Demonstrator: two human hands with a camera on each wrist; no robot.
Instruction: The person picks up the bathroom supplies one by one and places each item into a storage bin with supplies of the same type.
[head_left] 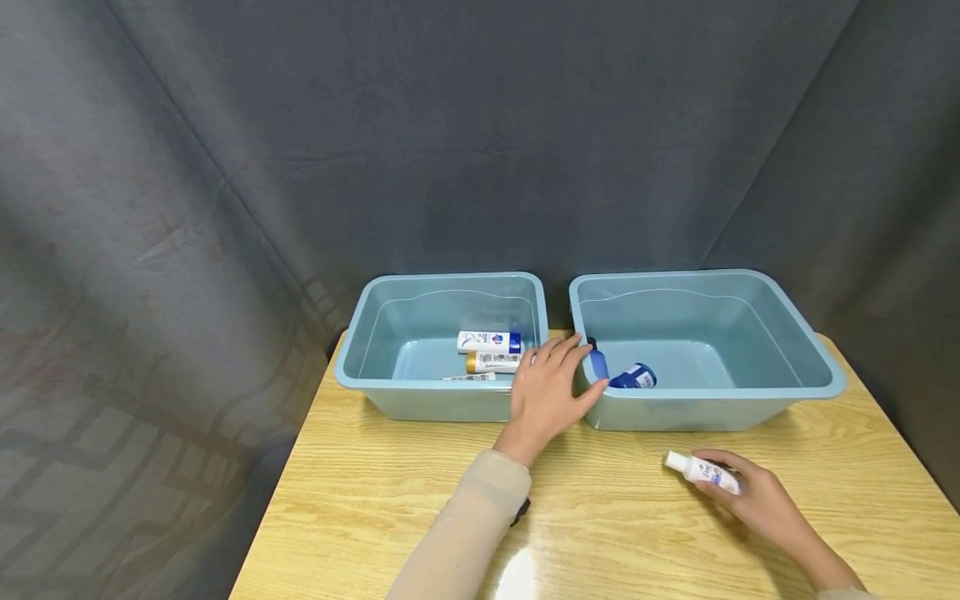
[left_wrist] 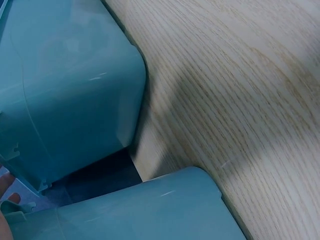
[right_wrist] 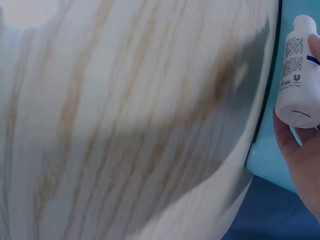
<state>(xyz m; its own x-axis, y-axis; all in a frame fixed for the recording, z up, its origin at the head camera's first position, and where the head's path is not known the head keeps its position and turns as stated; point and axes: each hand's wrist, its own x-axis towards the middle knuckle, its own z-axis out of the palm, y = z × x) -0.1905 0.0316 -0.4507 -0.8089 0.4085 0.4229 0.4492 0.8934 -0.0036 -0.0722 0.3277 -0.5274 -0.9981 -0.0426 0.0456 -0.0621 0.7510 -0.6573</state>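
Observation:
My right hand [head_left: 761, 504] grips a small white bottle [head_left: 708, 473] above the table, in front of the right blue bin [head_left: 712, 393]. In the right wrist view the bottle [right_wrist: 299, 80] shows fine print on its back, and fingers curl round it. Over the gap between the bins, my left hand [head_left: 551, 387] spreads its fingers with nothing held. It is near the facing rims of the left bin [head_left: 427, 385] and the right one; whether it touches them I cannot tell. Only some fingertips [left_wrist: 6, 184] show at the edge of the left wrist view.
Inside the left bin lie a white container with a blue cap [head_left: 487, 342], a gold-capped white tube [head_left: 493, 362] and a partly hidden white item [head_left: 476, 377]. The right bin holds blue containers [head_left: 636, 377]. Both bins stand on a wooden table [head_left: 360, 508] before a grey curtain [head_left: 480, 150].

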